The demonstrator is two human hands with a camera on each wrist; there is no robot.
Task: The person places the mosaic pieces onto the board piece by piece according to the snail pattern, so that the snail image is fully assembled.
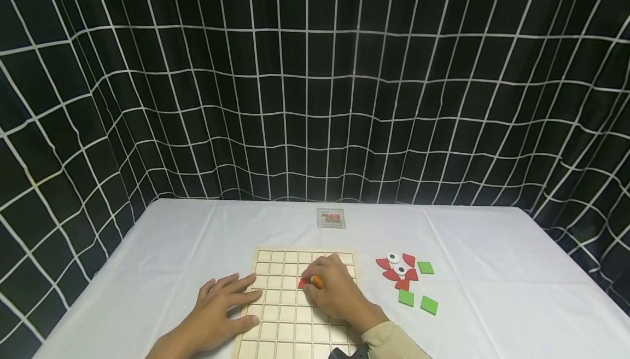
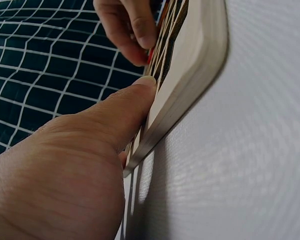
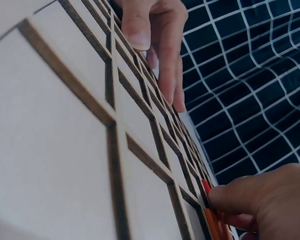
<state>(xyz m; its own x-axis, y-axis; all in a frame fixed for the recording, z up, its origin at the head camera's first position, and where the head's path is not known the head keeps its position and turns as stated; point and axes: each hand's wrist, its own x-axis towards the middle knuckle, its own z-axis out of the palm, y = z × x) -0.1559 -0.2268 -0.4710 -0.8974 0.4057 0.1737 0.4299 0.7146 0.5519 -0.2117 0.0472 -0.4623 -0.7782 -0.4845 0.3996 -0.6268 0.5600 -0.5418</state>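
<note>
Red piece [image 1: 302,283] sat on the grid of the board [image 1: 285,348], in the upper half and near the middle from side to side, at the fingertips of the right hand [image 1: 334,293]. The right hand's fingers were curled, thumb and forefinger pinching that piece low against the grid. An orange piece [image 1: 318,282] showed just beside it, partly covered by the same hand; whether it lay in a cell or was held, I could not tell.

The left hand [image 1: 216,310] rested at the board's left edge, fingers spread and nearly straight, thumb tip on the rim.

To the right of the board, apart from it, lay a loose cluster: five red wedges [image 1: 411,275] around two white discs [image 1: 392,258] with dark centres. Three green squares [image 1: 429,305] were near them, one beside the upper wedges and two below.

Beyond the board, near the far edge of the bench [image 1: 492,271], a card [image 1: 331,218] showed a mostly red picture on a grid. White cloth covered the bench, and a black curtain [image 1: 320,102] with white lines hung behind. A beige sleeve [image 1: 394,342] covered the right forearm.
</note>
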